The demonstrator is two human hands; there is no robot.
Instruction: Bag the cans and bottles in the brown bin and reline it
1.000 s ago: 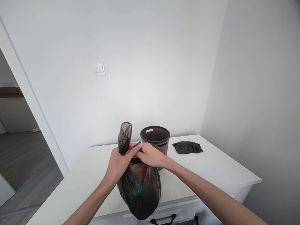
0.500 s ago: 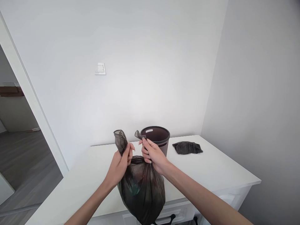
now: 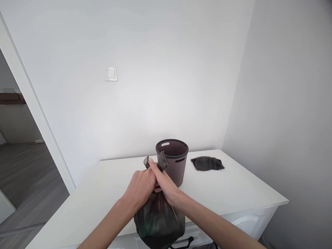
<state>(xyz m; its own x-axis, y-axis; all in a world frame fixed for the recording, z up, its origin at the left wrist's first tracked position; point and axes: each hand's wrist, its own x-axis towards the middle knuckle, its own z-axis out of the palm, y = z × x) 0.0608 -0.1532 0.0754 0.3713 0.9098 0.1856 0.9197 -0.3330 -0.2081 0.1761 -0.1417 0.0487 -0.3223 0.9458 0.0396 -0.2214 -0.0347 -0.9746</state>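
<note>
A full, dark see-through garbage bag (image 3: 160,221) hangs at the front edge of the white dresser top. Both hands are closed together round its gathered neck. My left hand (image 3: 142,185) grips from the left side, knuckles up. Against it, my right hand (image 3: 166,185) wraps the neck from the right, its thumb pointing up and leftward. Two loose ends of the bag stick up above the fingers. Most fingertips are hidden between the hands. Behind them stands a brown trash bin (image 3: 177,173) with a dark rim and handle slots, its inside partly visible.
A folded black bag bundle (image 3: 207,163) lies on the white dresser top (image 3: 233,186) to the right of the bin. Dark drawer handles (image 3: 184,243) show below the front edge. A light switch (image 3: 111,74) is on the wall, and a doorway opens at left.
My hands, earlier apart with one bag end each, have come together round the neck. The neck is now gathered tight and the hands sit slightly lower.
</note>
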